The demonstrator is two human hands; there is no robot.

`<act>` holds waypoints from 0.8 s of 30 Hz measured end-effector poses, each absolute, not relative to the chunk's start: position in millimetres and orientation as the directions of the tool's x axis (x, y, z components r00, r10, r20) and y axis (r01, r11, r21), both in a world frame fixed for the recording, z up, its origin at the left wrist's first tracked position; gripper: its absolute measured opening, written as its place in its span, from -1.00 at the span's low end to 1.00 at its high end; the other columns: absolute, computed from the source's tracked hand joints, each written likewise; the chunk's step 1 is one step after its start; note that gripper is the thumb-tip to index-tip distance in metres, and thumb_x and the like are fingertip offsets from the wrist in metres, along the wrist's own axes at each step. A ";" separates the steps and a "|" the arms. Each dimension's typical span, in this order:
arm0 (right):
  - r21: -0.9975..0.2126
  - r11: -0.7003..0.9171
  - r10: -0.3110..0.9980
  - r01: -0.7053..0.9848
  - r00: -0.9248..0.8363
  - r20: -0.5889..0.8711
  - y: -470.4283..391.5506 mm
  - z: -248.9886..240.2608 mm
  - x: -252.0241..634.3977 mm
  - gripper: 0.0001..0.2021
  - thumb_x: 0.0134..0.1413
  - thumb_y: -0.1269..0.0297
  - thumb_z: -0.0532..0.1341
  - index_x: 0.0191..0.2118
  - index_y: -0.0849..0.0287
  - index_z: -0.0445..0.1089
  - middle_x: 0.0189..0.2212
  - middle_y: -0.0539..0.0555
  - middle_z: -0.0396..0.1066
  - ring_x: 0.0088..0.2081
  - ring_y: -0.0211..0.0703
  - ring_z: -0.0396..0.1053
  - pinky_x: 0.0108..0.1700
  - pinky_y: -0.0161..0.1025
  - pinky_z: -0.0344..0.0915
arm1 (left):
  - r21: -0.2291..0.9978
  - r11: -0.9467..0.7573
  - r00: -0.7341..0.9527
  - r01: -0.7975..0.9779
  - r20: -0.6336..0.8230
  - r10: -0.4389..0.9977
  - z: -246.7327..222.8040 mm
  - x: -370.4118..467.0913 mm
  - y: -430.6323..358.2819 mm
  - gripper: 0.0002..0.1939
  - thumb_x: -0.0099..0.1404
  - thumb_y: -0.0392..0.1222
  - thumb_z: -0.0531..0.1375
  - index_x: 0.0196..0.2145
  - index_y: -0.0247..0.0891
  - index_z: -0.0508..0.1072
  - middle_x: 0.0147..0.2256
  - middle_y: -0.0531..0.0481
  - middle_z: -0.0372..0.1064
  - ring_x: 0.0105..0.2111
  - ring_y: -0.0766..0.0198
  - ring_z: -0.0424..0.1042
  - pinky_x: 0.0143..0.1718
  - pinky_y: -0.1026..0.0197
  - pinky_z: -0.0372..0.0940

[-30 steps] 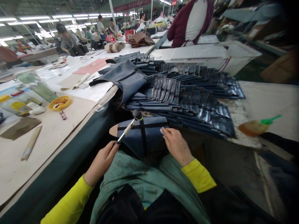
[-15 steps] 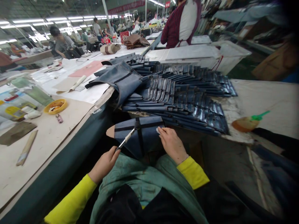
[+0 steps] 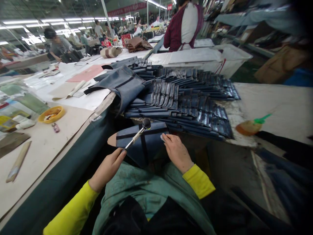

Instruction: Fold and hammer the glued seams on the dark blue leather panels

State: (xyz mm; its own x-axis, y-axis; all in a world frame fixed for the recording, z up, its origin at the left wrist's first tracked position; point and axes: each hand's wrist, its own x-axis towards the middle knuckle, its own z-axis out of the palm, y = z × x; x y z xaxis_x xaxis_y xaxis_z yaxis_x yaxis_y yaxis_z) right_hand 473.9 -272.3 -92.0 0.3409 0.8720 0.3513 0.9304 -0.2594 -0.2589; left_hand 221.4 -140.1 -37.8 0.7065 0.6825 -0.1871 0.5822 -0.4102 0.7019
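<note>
My left hand is wrapped around the handle of a hammer with a metal shaft and a round dark head. The head is over a blue leather piece lying in front of me, crossed by black strips. A tan rounded tip shows at the piece's left end. At its right end, the closed fingers of my right hand pinch the piece near its edge. Something small and whitish shows at those fingertips; I cannot make out what it is.
Stacked blue leather pieces fill the table ahead. On the left table are a yellow bowl, a flat wooden stick and a small pink tool. A green-spouted bottle lies right. A person stands beyond.
The hammer head has risen off the leather piece and shifted slightly right. My right hand keeps its place at the piece's right end. The whole view has shifted a little.
</note>
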 end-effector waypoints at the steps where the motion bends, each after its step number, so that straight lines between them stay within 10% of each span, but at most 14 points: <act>1: -0.262 -0.261 0.870 0.929 0.344 0.353 -272.6 -92.3 473.7 -0.63 0.16 0.44 0.01 0.09 0.23 0.25 -0.07 0.20 0.29 -0.05 -0.01 0.18 -0.05 -0.13 0.28 | 0.710 -0.413 0.716 0.570 -0.183 0.673 -38.8 224.1 -141.2 -0.63 0.32 0.08 -0.08 -0.19 -0.21 0.34 -0.36 0.03 0.38 -0.36 0.25 0.35 -0.28 0.29 0.19; 24: -0.268 -0.288 0.867 0.919 0.369 0.335 -272.9 -88.9 470.0 -0.64 0.18 0.45 0.04 0.09 0.27 0.24 -0.05 0.18 0.29 -0.03 -0.05 0.17 -0.02 -0.16 0.28 | 0.492 -0.657 0.812 0.571 -0.225 0.538 -35.2 305.0 -133.9 -0.69 0.36 0.04 -0.11 -0.39 -0.19 0.22 -0.50 0.03 0.29 -0.42 0.21 0.36 -0.38 0.25 0.09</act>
State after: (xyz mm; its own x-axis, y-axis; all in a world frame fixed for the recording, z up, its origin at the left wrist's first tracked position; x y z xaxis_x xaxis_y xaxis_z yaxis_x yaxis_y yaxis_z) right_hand 470.0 -272.9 -88.9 0.3691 0.8668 0.3355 0.9195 -0.2879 -0.2678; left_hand 305.0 -133.9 -35.2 0.8124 0.5377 -0.2255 0.5713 -0.6569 0.4920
